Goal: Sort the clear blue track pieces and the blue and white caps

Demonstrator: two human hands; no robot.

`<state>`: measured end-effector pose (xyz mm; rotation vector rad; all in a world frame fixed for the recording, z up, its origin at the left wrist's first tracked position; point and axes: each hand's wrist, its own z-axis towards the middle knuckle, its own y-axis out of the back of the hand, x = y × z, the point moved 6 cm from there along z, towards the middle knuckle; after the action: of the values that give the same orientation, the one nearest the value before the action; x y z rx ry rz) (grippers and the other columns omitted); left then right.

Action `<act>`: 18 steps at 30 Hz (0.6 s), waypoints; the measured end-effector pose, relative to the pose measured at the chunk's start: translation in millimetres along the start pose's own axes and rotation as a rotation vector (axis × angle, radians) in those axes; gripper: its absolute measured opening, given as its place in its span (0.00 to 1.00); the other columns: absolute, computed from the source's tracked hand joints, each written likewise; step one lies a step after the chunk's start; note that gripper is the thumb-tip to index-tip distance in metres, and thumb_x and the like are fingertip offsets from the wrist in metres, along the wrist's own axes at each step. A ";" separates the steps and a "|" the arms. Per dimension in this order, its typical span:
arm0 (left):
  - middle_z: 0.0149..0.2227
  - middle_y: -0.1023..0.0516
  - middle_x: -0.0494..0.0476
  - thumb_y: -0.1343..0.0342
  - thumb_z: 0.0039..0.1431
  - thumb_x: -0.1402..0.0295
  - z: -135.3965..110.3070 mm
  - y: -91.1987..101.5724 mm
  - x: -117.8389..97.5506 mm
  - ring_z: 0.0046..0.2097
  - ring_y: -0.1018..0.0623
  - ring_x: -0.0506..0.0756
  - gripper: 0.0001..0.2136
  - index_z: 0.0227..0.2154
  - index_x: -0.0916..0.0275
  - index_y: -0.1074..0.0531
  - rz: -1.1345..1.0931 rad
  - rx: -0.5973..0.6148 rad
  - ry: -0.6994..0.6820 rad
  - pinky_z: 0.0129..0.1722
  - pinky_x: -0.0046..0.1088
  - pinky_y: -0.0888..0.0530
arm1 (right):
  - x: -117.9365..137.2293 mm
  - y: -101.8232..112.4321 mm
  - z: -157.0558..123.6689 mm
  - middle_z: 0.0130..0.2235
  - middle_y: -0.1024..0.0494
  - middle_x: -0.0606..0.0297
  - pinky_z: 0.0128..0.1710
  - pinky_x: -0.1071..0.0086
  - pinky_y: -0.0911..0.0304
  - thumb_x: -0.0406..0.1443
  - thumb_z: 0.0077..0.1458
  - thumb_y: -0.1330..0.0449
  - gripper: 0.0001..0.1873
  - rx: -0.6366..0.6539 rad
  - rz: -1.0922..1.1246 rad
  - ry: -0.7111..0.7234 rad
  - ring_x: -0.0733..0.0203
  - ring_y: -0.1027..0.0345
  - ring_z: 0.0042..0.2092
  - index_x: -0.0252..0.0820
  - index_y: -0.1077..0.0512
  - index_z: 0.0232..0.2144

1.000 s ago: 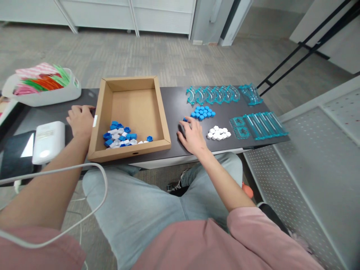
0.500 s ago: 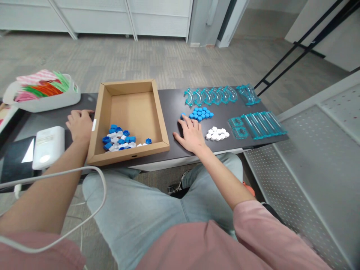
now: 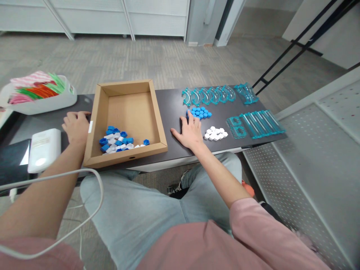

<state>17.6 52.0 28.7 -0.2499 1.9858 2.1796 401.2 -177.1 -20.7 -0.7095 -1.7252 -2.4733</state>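
My right hand (image 3: 188,131) is spread over the dark table, its fingertips touching the left edge of a flat cluster of blue hexagonal pieces (image 3: 200,112). Just right of that hand lies a smaller group of white hexagonal pieces (image 3: 216,133). Beside the left wall of a shallow cardboard box (image 3: 131,107) rests my left hand (image 3: 75,126), fingers apart and holding nothing visible. Mixed blue and white pieces (image 3: 119,140) are heaped loosely in the box's near part.
Clear teal curved parts (image 3: 206,96) stand in a row at the back, near teal tubes (image 3: 261,123) and flat teal plates (image 3: 236,127). At left are a white basket (image 3: 53,101) of colourful items and a white device (image 3: 45,150). A white cable (image 3: 100,191) loops over my left arm.
My right fingertips have moved slightly right, and the single blue piece that sat apart at them now lies against the blue cluster. My left hand stays beside the box.
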 end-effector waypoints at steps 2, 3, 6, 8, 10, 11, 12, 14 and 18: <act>0.74 0.34 0.86 0.60 0.75 0.65 0.3 -0.3 0.3 0.74 0.35 0.81 0.30 0.70 0.70 0.26 -0.004 -0.005 -0.003 0.74 0.66 0.35 | 1.7 3.2 -0.9 0.82 0.43 0.32 0.71 0.27 0.40 0.60 0.70 0.34 0.42 -0.019 0.005 -0.001 0.20 0.40 0.73 0.37 0.28 0.71; 0.74 0.34 0.86 0.60 0.76 0.65 0.7 -0.6 0.6 0.74 0.35 0.81 0.29 0.70 0.70 0.26 -0.004 -0.004 -0.003 0.74 0.66 0.35 | 3.1 5.0 -1.1 0.82 0.43 0.33 0.71 0.27 0.40 0.60 0.70 0.34 0.42 -0.027 0.007 0.004 0.20 0.41 0.73 0.37 0.29 0.71; 0.75 0.36 0.86 0.58 0.77 0.65 2.3 -2.3 1.8 0.75 0.35 0.81 0.29 0.71 0.71 0.27 0.008 0.019 0.001 0.75 0.64 0.35 | 7.0 9.0 -1.4 0.81 0.42 0.34 0.72 0.28 0.40 0.54 0.72 0.35 0.38 -0.016 0.013 0.026 0.22 0.41 0.72 0.38 0.30 0.73; 0.75 0.36 0.86 0.57 0.78 0.65 2.6 -2.3 2.4 0.75 0.35 0.80 0.27 0.71 0.70 0.27 0.011 0.023 0.006 0.75 0.64 0.35 | 7.2 12.3 -1.4 0.78 0.37 0.36 0.71 0.31 0.39 0.49 0.74 0.37 0.34 -0.009 0.036 0.037 0.25 0.39 0.71 0.39 0.30 0.73; 0.74 0.35 0.86 0.56 0.79 0.65 1.8 -1.1 2.0 0.75 0.35 0.80 0.27 0.71 0.70 0.26 -0.001 0.014 0.002 0.75 0.64 0.35 | 5.7 20.1 -1.5 0.73 0.32 0.39 0.70 0.36 0.38 0.45 0.76 0.41 0.29 -0.045 0.089 0.039 0.30 0.36 0.70 0.40 0.28 0.72; 0.74 0.35 0.85 0.56 0.79 0.66 1.0 -0.4 1.5 0.75 0.35 0.80 0.26 0.71 0.70 0.26 -0.011 0.008 -0.002 0.75 0.64 0.35 | 5.9 26.0 -1.5 0.71 0.30 0.40 0.69 0.38 0.37 0.44 0.77 0.43 0.27 -0.075 0.131 0.049 0.32 0.34 0.68 0.41 0.27 0.71; 0.74 0.34 0.84 0.56 0.80 0.66 0.1 0.0 0.9 0.75 0.35 0.80 0.26 0.71 0.70 0.26 -0.019 0.008 -0.007 0.75 0.63 0.36 | 8.1 32.9 -1.4 0.68 0.27 0.42 0.68 0.41 0.36 0.43 0.77 0.43 0.25 -0.103 0.182 0.073 0.35 0.32 0.67 0.42 0.26 0.69; 0.74 0.34 0.84 0.56 0.81 0.66 -1.6 0.5 -0.2 0.75 0.35 0.79 0.26 0.71 0.71 0.26 -0.029 0.009 -0.012 0.75 0.63 0.36 | 21.8 47.6 0.4 0.61 0.22 0.48 0.64 0.47 0.34 0.44 0.78 0.42 0.21 -0.115 0.294 0.177 0.40 0.29 0.62 0.45 0.23 0.65; 0.74 0.34 0.87 0.56 0.81 0.67 -3.1 2.0 -2.3 0.75 0.34 0.78 0.25 0.71 0.71 0.26 -0.036 -0.001 -0.024 0.73 0.63 0.36 | 89.7 59.6 11.0 0.52 0.15 0.56 0.59 0.53 0.38 0.39 0.77 0.38 0.14 0.178 0.343 0.527 0.47 0.24 0.56 0.48 0.18 0.58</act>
<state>19.4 48.7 30.9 -0.2568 1.9520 2.1515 342.1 -170.1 69.7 -0.2686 -1.4540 -2.0055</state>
